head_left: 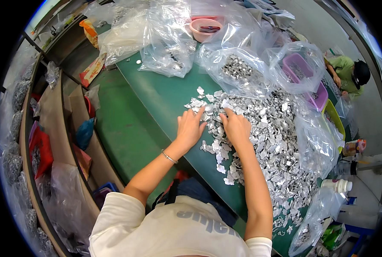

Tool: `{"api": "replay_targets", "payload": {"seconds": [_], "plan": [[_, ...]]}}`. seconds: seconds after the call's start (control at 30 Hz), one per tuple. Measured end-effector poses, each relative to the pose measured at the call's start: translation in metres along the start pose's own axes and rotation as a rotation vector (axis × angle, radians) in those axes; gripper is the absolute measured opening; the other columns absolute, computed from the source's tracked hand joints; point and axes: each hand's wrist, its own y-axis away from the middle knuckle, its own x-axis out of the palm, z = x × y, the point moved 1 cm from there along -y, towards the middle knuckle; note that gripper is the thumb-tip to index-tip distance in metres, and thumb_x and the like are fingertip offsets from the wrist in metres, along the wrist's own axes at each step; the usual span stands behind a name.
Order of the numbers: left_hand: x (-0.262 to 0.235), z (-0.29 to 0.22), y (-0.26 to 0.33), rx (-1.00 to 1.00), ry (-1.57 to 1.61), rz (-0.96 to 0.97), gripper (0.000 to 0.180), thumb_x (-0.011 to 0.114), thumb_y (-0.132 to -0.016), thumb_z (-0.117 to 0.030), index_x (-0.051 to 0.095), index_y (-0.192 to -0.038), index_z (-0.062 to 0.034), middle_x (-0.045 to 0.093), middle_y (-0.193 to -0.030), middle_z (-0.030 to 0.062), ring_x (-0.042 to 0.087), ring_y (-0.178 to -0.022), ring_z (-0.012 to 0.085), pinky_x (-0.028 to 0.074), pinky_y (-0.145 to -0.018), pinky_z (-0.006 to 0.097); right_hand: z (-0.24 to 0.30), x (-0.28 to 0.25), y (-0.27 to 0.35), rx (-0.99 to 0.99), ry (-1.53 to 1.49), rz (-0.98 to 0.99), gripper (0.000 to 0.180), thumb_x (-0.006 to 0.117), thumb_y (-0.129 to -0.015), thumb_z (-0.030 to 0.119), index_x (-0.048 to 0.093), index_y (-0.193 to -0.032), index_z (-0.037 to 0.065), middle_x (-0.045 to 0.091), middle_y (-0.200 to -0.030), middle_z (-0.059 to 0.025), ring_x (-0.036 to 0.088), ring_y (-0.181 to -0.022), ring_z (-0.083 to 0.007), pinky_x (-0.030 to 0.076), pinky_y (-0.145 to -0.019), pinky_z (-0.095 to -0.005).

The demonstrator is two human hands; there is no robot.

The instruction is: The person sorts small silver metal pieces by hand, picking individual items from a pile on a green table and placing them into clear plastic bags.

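Note:
A wide pile of small, flat, silver-coloured metal pieces (276, 137) covers much of the green tabletop (150, 92). At the pile's left edge my left hand (190, 128) rests with its index finger stretched out to the pieces and its thumb apart. My right hand (237, 129) lies just to the right, its index finger pointing forward onto the metal pieces. Neither hand visibly grips anything; the undersides of the fingers are hidden. Between the hands and ahead of them lie several loose pieces, and a few more sit near the table's front edge.
Beyond the pile stands an open clear plastic bag (238, 70) of metal parts. Near it are a pink bowl (205, 29), a purple basket (317, 97) and a white bottle (337, 185). Shelves (56, 124) stand at left. Another person (347, 73) sits at far right.

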Motion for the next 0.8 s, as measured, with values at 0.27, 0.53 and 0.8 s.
{"api": "replay_targets", "payload": {"seconds": [0.27,0.53,0.8], "plan": [[-0.008,-0.001,0.027,0.13,0.201,0.099,0.044,0.063,-0.08,-0.011,0.052,-0.123,-0.0089,0.047,-0.083,0.0093,0.047,-0.082,0.0251,0.033,-0.07,0.036,0.018,-0.012,0.048,-0.081,0.114,0.32,0.029,0.057,-0.085,0.033,0.061,-0.106,0.013,0.062,-0.06,-0.0132,0.064,-0.058,-0.0303,0.048,-0.05,-0.0413],[0.007,0.008,-0.029,0.086,0.139,-0.022,0.039,0.068,-0.076,-0.016,0.057,-0.112,-0.0048,0.05,-0.087,0.0099,0.049,-0.088,0.0256,0.034,-0.075,0.037,0.008,-0.022,0.026,0.097,-0.279,0.175,0.029,0.061,-0.084,0.025,0.062,-0.11,0.013,0.058,-0.057,-0.0144,0.061,-0.057,-0.0318,0.046,-0.054,-0.0404],[-0.004,0.009,-0.024,0.198,0.428,-0.036,0.022,0.067,-0.069,-0.001,0.056,-0.087,-0.0067,0.05,-0.081,0.0084,0.05,-0.084,0.0274,0.037,-0.075,0.037,0.006,0.0,0.043,-0.076,0.059,0.273,0.032,0.056,-0.086,0.033,0.057,-0.115,0.019,0.061,-0.058,-0.0154,0.062,-0.057,-0.0339,0.049,-0.05,-0.0431]]}}
